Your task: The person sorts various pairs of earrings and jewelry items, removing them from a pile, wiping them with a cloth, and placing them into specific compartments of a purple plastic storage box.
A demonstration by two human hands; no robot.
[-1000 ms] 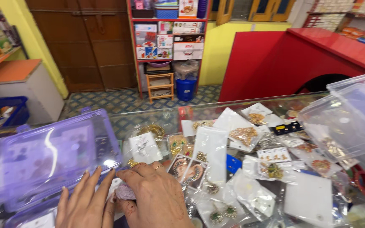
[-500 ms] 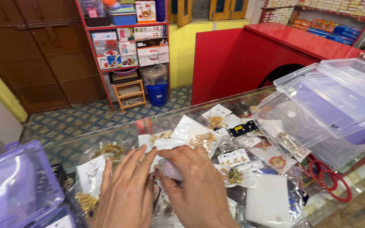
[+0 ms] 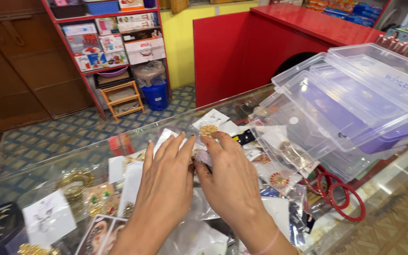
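Left hand (image 3: 166, 182): palm down, fingers stretched flat over the packets, gripping nothing; fingertips just beside the right hand
Right hand (image 3: 230, 177): fingers curled, pinching a small packet (image 3: 203, 157) between thumb and fingertips
Small packet: clear and pale, held just above the heap, between the two hands; contents too small to tell
Packets (image 3: 279, 151): many clear sleeves of gold earrings on white cards, spread over the glass worktop (image 3: 48, 160) around both hands
Boxes (image 3: 355, 99): stacked clear plastic cases, to the right of the hands, on the worktop
Bangles (image 3: 338, 191): red rings lying below the boxes, near the worktop edge
Behind: red shelf (image 3: 114, 42) with cartons, blue bin (image 3: 157, 97), wooden stool (image 3: 121, 97), red counter (image 3: 260, 47)
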